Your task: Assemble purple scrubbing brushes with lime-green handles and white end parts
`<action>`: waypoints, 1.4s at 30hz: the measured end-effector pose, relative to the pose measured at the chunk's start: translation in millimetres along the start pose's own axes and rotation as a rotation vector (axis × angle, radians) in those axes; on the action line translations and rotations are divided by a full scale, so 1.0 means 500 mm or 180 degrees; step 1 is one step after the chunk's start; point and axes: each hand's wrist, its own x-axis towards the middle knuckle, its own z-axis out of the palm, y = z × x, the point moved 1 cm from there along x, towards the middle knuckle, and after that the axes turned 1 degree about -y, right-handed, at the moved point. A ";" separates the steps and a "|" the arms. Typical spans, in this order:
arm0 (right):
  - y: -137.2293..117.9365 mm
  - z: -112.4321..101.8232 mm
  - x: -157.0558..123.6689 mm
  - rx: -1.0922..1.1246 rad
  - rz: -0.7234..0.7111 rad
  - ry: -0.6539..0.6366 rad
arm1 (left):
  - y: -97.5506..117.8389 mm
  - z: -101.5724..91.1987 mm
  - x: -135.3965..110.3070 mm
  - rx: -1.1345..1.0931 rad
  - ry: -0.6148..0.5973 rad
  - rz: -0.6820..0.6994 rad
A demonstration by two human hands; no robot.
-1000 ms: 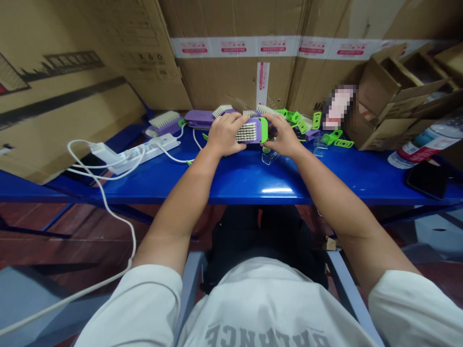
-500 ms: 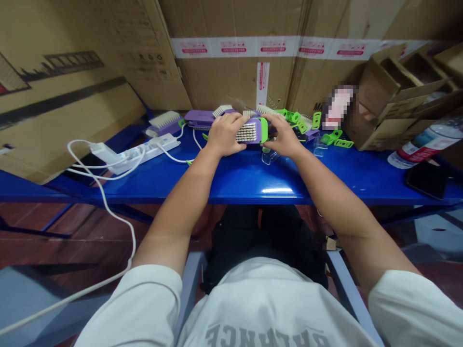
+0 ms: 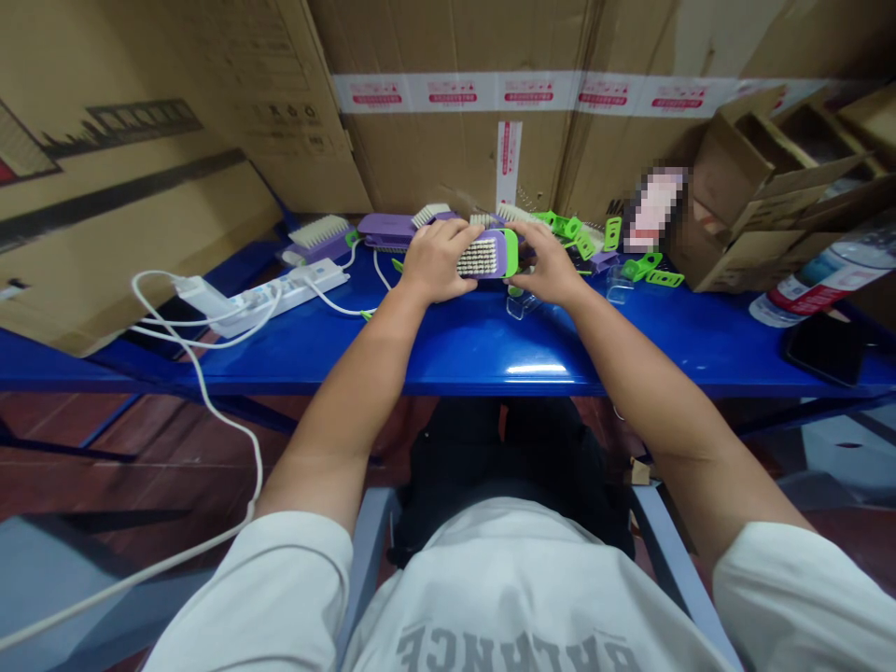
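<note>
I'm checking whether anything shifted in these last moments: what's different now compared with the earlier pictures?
Nothing visibly changed. The left hand and right hand still hold the purple-and-green bristle brush in the same position above the blue workbench, and nothing was taken up or let go. The white power strip also stays where it was.

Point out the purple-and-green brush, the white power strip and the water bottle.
Purple-and-green brush (image 3: 480, 257): head view, on the bristles.
White power strip (image 3: 280, 299): head view, on its top.
Water bottle (image 3: 816, 297): head view, on its label.
</note>
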 end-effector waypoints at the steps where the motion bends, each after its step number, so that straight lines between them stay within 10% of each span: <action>1: 0.000 0.000 0.000 -0.0006 -0.0011 0.0002 | -0.001 0.001 0.000 0.0002 0.0013 0.0008; 42: 0.006 0.001 -0.001 -0.0060 -0.0202 -0.0012 | -0.011 0.014 0.000 0.0093 0.0056 0.0086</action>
